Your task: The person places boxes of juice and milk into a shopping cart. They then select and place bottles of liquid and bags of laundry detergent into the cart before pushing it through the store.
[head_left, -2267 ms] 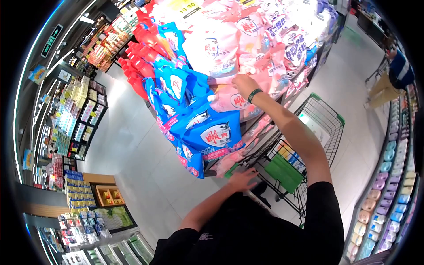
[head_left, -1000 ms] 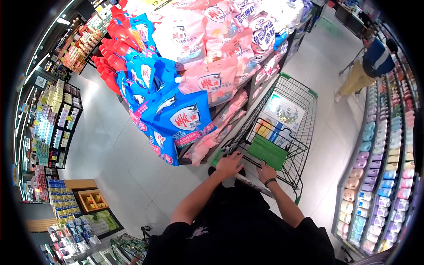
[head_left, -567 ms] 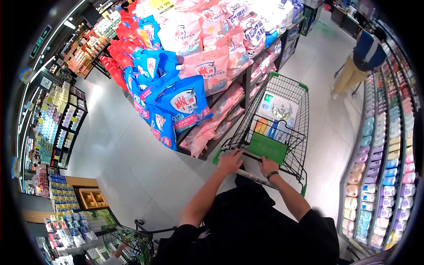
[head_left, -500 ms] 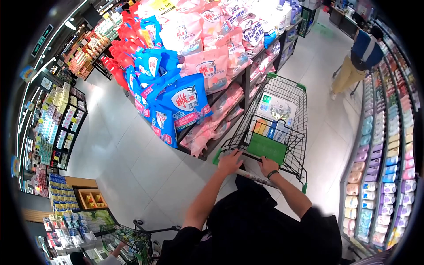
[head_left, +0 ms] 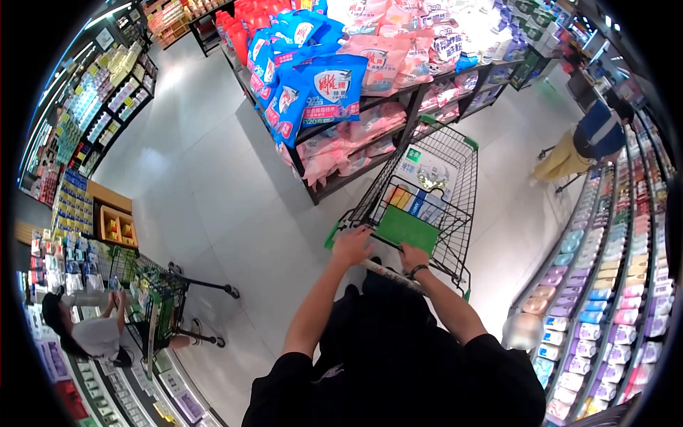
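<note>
Both my hands are on the handle bar of a wire shopping cart with a green child-seat flap. My left hand is closed around the bar's left part, fingers pointing forward. Further right, my right hand grips the bar, a dark band on its wrist. Inside the basket lie a white printed package and a box with orange and blue panels, partly hidden by the wires. The undersides of both hands are out of sight.
A display rack piled with blue detergent bags and pink bags stands ahead left of the cart. Bottle shelves line the right side. One person walks ahead right; another person stands at a cart lower left.
My view has swung left and the cart has moved along the floor. The detergent rack now sits higher and further right. The person with a cart at lower left shows more fully.
</note>
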Demonstrator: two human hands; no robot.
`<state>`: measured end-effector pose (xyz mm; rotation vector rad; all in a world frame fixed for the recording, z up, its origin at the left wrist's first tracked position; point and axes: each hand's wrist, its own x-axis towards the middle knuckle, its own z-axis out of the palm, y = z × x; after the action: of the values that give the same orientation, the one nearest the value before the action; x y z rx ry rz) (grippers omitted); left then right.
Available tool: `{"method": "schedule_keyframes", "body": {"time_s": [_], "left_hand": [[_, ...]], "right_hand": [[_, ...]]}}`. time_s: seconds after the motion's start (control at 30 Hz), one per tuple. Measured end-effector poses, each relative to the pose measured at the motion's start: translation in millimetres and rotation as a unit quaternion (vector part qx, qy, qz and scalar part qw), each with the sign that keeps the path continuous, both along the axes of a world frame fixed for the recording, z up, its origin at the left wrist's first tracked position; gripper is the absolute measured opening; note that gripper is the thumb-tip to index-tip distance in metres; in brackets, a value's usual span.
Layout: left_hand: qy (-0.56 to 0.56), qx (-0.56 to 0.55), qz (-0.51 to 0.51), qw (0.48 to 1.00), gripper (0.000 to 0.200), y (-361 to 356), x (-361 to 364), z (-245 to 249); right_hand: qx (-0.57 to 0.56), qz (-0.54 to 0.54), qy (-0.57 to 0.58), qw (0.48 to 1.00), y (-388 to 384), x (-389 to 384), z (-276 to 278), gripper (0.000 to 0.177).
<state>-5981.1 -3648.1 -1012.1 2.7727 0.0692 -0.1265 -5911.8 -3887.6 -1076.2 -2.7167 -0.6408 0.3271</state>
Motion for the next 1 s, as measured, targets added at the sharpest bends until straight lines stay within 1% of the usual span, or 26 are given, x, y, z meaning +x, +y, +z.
{"method": "schedule_keyframes", "body": {"time_s": [0.1, 0.13, 0.17, 0.23, 0.3, 0.37, 0.43, 0.6, 0.67, 0.7, 0.77, 0.87, 0.93, 1.0], "left_hand": [[-0.001, -0.013, 0.025, 1.000, 0.049, -15, -44, 1], [-0.003, -0.025, 0.038, 0.999, 0.049, -20, -60, 1], [-0.004, -0.024, 0.043, 0.999, 0.049, -25, -73, 1], [0.014, -0.021, 0.066, 0.998, 0.050, -36, -99, 0], [0.013, -0.019, 0.082, 0.996, 0.049, -46, -125, 0], [0.015, -0.016, 0.095, 0.995, 0.049, -59, -155, -2], [-0.008, -0.041, 0.108, 0.993, 0.048, -68, -180, -4], [-0.017, -0.026, 0.114, 0.993, 0.048, -97, -241, -22], [-0.063, -0.023, 0.131, 0.989, 0.048, -111, -263, -27], [-0.060, -0.023, 0.140, 0.988, 0.048, -120, -272, -24], [0.003, -0.060, 0.188, 0.980, 0.048, -135, -287, -17], [0.015, -0.068, 0.211, 0.975, 0.048, -149, -313, -20], [0.012, -0.067, 0.231, 0.971, 0.048, -157, -330, -25], [0.005, -0.067, 0.249, 0.966, 0.048, -166, -343, -26]], "right_hand": [[0.002, 0.033, 0.005, 0.999, -11, -33, 2, 0.025], [0.037, 0.044, -0.028, 0.998, -15, -45, -2, 0.023], [0.039, 0.048, -0.029, 0.998, -20, -54, -6, 0.023], [0.010, 0.061, 0.022, 0.998, -26, -73, -11, 0.024], [0.023, 0.079, 0.030, 0.996, -36, -91, -14, 0.025], [0.018, 0.119, 0.030, 0.992, -46, -111, -15, 0.026], [0.022, 0.133, 0.038, 0.990, -55, -127, -17, 0.028], [0.031, 0.192, 0.022, 0.981, -79, -164, -26, 0.027], [0.034, 0.215, 0.022, 0.976, -86, -177, -26, 0.027], [0.032, 0.232, 0.017, 0.972, -89, -181, -26, 0.026], [0.029, 0.254, 0.012, 0.967, -95, -190, -25, 0.026], [0.034, 0.269, 0.005, 0.963, -103, -205, -21, 0.025], [0.022, 0.295, 0.035, 0.955, -102, -210, -22, 0.026], [0.025, 0.308, 0.035, 0.950, -101, -216, -23, 0.027]]}}
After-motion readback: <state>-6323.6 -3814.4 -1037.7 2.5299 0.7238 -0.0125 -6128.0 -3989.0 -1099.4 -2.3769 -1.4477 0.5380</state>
